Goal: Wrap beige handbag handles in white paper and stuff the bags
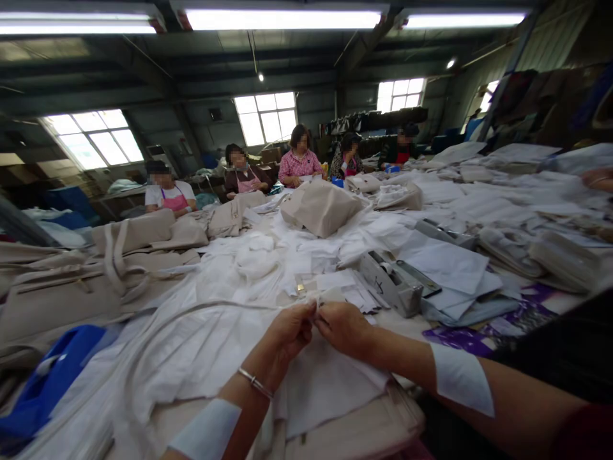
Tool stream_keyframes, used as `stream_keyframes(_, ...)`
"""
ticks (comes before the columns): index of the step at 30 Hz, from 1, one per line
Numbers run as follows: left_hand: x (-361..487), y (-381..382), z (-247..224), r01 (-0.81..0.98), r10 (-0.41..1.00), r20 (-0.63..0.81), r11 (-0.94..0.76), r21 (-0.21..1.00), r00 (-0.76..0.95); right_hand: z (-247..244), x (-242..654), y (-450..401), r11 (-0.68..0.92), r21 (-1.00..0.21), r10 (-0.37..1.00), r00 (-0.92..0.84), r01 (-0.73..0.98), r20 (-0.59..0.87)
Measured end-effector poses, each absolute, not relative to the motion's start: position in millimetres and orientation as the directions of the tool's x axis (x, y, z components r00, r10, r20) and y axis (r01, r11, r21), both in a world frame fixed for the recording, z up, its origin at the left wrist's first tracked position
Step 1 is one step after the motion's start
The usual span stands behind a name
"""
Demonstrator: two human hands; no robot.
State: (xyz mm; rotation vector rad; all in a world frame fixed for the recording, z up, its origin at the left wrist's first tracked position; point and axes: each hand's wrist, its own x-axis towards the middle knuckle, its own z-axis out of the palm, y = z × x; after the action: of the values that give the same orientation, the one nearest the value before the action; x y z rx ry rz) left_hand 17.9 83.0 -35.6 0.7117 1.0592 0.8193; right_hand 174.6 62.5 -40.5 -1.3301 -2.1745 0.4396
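My left hand (292, 329) and my right hand (342, 327) meet at the middle, both closed with fingertips pinched together. A long beige bag strap (191, 311) arcs in from the left and runs into their fingers, where its end is mostly hidden. Some pale material shows just above my right fingertips, too small to make out. Below my hands, a sheet of white paper (330, 383) covers part of a beige bag (364, 434). Beyond my fingertips lies a small gold-coloured piece (300, 286) among white scraps.
Grey tape dispensers (390, 281) and stacked white sheets (447, 262) stand to the right. Beige bags (62, 300) pile up at left, near a blue tape dispenser (57, 377). Another beige bag (320, 207) sits ahead. Several people work across the table.
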Motion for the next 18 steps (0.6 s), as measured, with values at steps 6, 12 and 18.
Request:
stream_keyframes(6,19,76,-45,-0.065,0.912,-0.344,0.366,0.928,0.223,-42,194,75,-0.042,-0.937,0.901,-0.391,0.348,-0.186)
stream_keyframes(12,24,66,-52,0.405,0.979,-0.007,-0.078,0.911,0.204,-49,189,88,-0.663,-0.733,0.728,-0.356,-0.148,-0.586)
stream_keyframes(18,16,56,-45,0.431,0.905,-0.286,0.133,0.893,0.315,-63,179,79,-0.598,-0.777,0.792,-0.296,-0.199,-0.534)
